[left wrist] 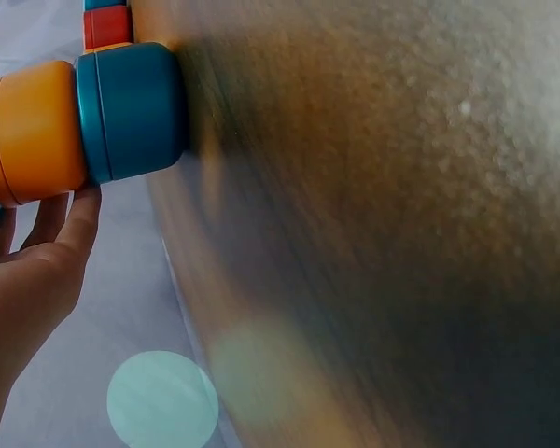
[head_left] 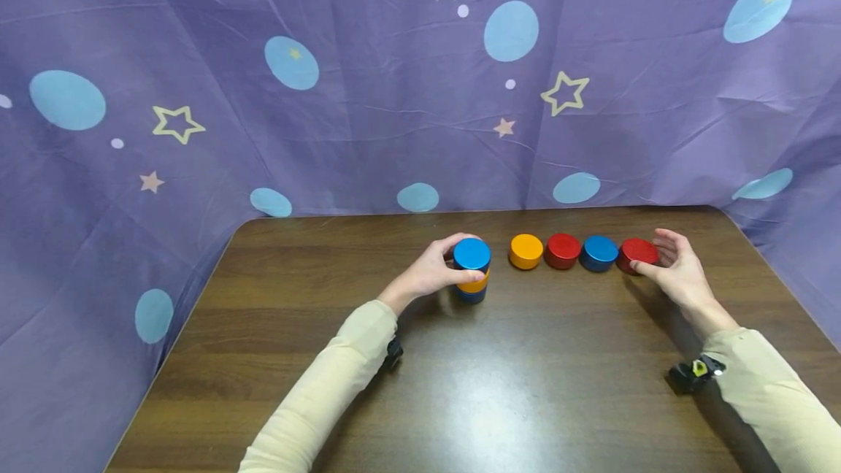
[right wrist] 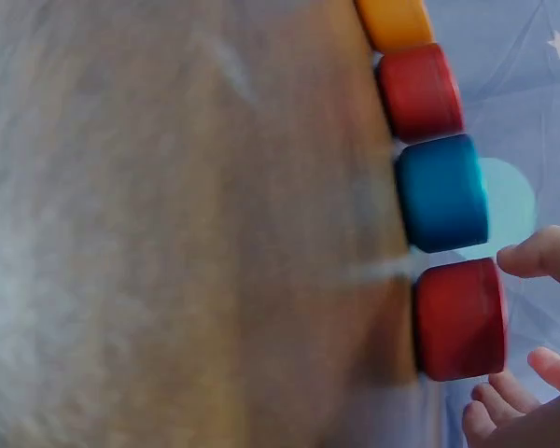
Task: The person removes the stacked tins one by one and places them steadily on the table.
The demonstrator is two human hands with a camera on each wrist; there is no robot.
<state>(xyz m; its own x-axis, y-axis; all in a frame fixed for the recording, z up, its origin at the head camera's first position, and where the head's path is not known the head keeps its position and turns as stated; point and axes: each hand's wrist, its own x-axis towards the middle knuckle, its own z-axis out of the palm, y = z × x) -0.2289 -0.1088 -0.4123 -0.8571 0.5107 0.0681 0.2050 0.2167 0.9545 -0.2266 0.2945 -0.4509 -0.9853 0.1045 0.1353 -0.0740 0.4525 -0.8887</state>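
My left hand (head_left: pixel 434 268) grips a stack of round lidded tins near the middle of the table, thumb in front and fingers behind. The stack has a blue tin (head_left: pixel 471 254) on top, an orange tin (left wrist: pixel 39 131) in the middle and another blue tin (left wrist: pixel 135 112) at the bottom. At the right end of a row, my right hand (head_left: pixel 680 272) is spread around a red tin (head_left: pixel 637 255). In the right wrist view its thumb is close to the tin's lid edge, and the other fingers are by the opposite side.
Left of that red tin, the row continues with a blue tin (head_left: pixel 598 253), a second red tin (head_left: pixel 562 250) and an orange tin (head_left: pixel 526 251). They stand near the back of the brown wooden table (head_left: pixel 394 414). A purple patterned cloth (head_left: pixel 394 144) hangs behind it.
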